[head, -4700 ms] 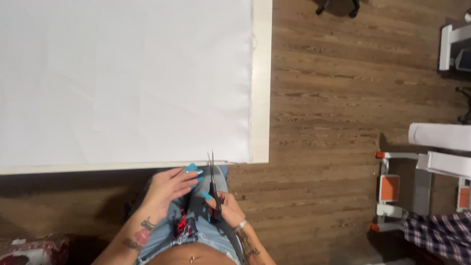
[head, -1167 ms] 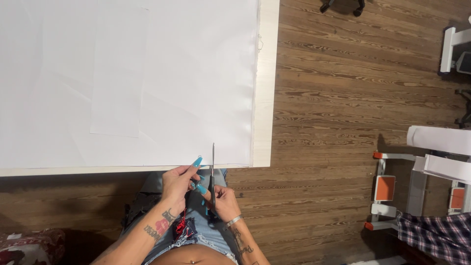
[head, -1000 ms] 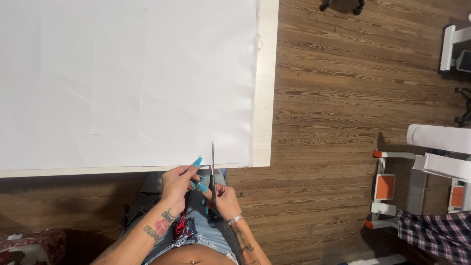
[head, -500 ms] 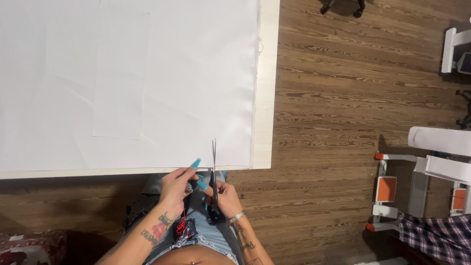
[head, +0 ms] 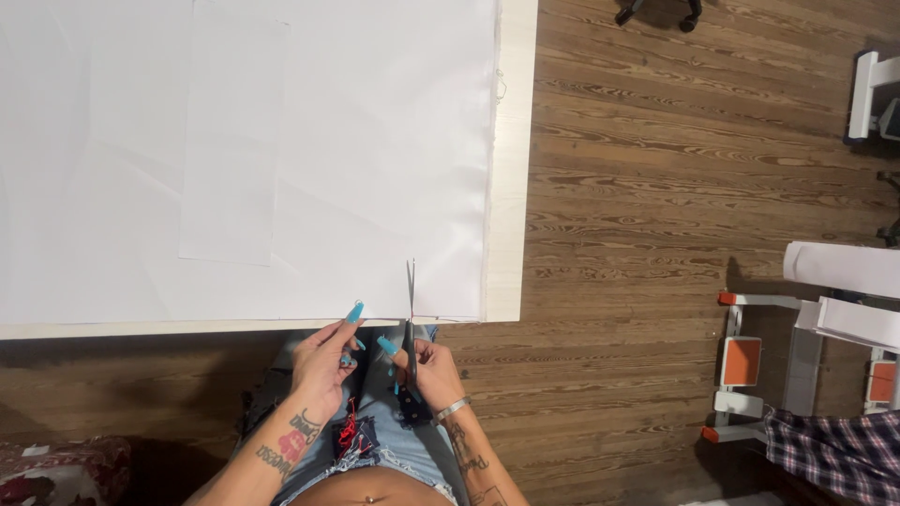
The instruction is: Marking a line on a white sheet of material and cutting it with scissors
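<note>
A large white fabric sheet (head: 281,141) covers a white table (head: 511,187). My right hand (head: 433,373) holds a pair of scissors (head: 410,300) at the table's near edge; the blades point away from me and lie on the cloth's near hem. My left hand (head: 326,361), with long turquoise nails, rests just left of the scissors, its fingertips touching the fabric's edge. A smaller white rectangular piece (head: 230,141) lies flat on the sheet further back.
Brown wood-plank floor (head: 656,234) stretches to the right of the table. A white frame with orange pads (head: 750,375) and plaid cloth (head: 834,459) stand at the right. Chair casters (head: 656,11) show at the top. A patterned item (head: 56,468) lies at the bottom left.
The scissor blades have crept forward onto the fabric's near edge. Both hands stay close together at the table's edge, shifted only slightly.
</note>
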